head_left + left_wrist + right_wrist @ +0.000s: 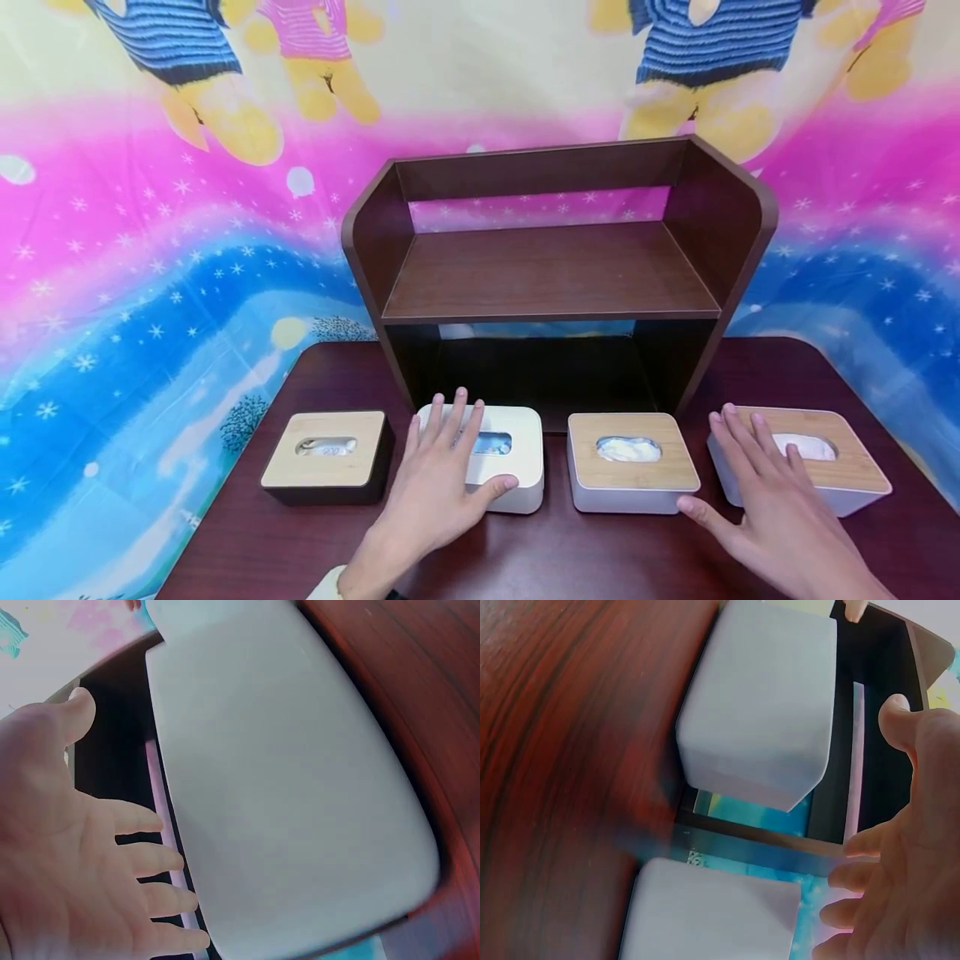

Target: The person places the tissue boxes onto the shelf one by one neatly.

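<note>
Four... tissue boxes stand in a row on the table, several with wood-tone lids. Over the left part of the all-white tissue box (527, 442) lies my left hand (431, 492), fingers straight and spread. In the left wrist view the side of that box fills the middle, with the fingertips overlapping its edge. My right hand (783, 517), fingers extended, overlaps the left side of the rightmost tissue box (855, 467), white with a wooden lid. Its thumb reaches towards another white, wooden-lidded tissue box (633, 475). White tissue shows in both wooden-lidded openings.
A black tissue box with a pale wooden lid (352, 467) stands at the far left. Behind the row rises a dark brown two-level shelf (555, 271) on the dark red table (570, 554). A patterned cloth (187, 275) hangs behind.
</note>
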`<state>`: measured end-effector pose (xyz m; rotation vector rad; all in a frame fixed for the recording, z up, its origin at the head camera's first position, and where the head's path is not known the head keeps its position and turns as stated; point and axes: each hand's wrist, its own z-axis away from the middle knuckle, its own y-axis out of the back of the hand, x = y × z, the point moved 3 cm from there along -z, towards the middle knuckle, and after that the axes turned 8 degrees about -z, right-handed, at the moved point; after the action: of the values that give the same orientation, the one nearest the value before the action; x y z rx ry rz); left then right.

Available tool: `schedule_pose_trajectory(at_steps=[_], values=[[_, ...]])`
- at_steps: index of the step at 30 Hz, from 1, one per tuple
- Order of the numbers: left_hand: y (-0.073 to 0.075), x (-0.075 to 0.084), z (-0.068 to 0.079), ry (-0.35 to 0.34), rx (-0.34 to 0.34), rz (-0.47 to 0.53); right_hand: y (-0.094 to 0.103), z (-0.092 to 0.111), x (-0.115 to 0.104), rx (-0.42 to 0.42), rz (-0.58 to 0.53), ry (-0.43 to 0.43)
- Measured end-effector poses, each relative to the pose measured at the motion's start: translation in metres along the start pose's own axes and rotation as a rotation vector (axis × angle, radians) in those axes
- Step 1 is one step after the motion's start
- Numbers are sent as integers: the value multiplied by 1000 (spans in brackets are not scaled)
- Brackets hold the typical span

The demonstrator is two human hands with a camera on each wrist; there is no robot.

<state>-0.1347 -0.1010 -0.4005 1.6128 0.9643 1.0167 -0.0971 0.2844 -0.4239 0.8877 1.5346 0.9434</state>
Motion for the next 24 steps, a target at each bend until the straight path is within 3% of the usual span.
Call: schedule_pose_trajectory(at_steps=[9,17,24], values=[[-2,37,-6,-67,6,118,-3,-1,-8,-32,-86,-11],[-2,68,-11,-125,6,166,-7,-1,-19,4,-138,4],[-8,92,-11,-158,-8,255,-11,0,-25,-14,-183,-17]])
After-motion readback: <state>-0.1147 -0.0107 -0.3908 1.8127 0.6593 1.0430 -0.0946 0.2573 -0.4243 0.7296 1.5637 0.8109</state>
